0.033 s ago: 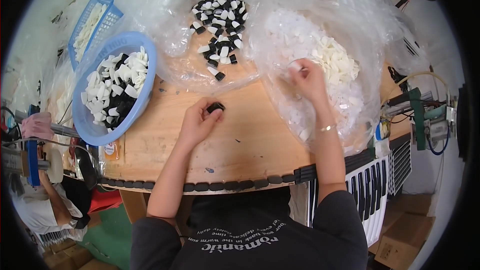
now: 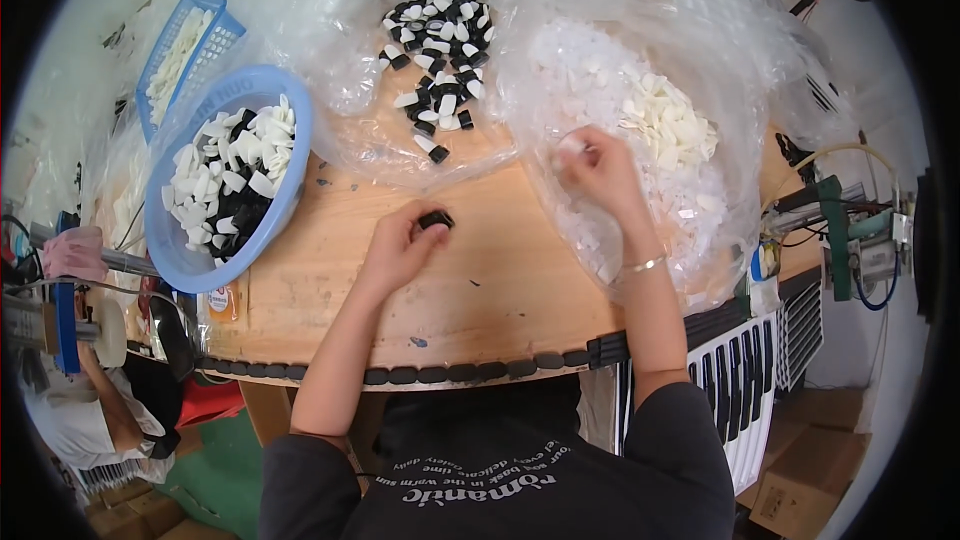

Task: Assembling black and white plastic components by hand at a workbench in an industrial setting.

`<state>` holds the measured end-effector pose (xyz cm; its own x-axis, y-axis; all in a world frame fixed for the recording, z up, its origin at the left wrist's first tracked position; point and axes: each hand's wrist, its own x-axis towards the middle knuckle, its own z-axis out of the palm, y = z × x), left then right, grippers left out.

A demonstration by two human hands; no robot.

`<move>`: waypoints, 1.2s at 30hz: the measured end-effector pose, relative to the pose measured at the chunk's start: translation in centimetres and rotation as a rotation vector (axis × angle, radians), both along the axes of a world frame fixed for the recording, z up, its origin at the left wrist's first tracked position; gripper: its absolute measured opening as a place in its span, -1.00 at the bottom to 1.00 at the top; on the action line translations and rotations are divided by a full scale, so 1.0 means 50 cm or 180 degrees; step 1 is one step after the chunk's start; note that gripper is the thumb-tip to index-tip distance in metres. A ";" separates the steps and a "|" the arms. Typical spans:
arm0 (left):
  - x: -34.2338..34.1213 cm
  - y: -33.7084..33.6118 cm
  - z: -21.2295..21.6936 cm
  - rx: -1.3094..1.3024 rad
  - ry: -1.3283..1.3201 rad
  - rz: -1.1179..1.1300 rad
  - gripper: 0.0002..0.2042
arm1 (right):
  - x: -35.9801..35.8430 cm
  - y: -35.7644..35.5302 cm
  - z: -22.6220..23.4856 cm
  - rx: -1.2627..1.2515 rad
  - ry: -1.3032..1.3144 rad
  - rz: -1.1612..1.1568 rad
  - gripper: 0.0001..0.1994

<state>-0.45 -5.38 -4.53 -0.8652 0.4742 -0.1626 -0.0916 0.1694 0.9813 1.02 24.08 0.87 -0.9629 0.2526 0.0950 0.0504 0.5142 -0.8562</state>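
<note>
Over the middle of the wooden table, my left hand (image 2: pixel 400 248) is closed around a short black cap-like piece (image 2: pixel 435 221). My right hand (image 2: pixel 606 176) pinches a small pale piece (image 2: pixel 572 146), blurred and partly covered by the fingers. It is above a clear plastic bag (image 2: pixel 570 50) spread out on the right. Beside that hand, a heap of flat white tongue-shaped pieces (image 2: pixel 672 120) lies on the plastic. Straight ahead, black pieces with white tips (image 2: pixel 440 65) are scattered in a loose pile.
At the left stands a blue basin (image 2: pixel 300 165) filled with white and black pieces; behind it is a blue basket (image 2: pixel 228 35) of white ones. Black foam-like blocks (image 2: pixel 462 372) line the table's near edge. Metal fixtures (image 2: pixel 850 225) rise at the right. Another person's arm (image 2: pixel 112 400) shows at lower left.
My right hand has moved left and slightly toward me, carrying the small pale piece. My left hand has shifted a little to the right with the black piece.
</note>
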 end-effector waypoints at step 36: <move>0.028 0.092 0.072 0.0614 0.2181 0.0417 -0.69 | 0.064 -0.160 -0.060 -0.1084 0.1188 0.1358 -0.78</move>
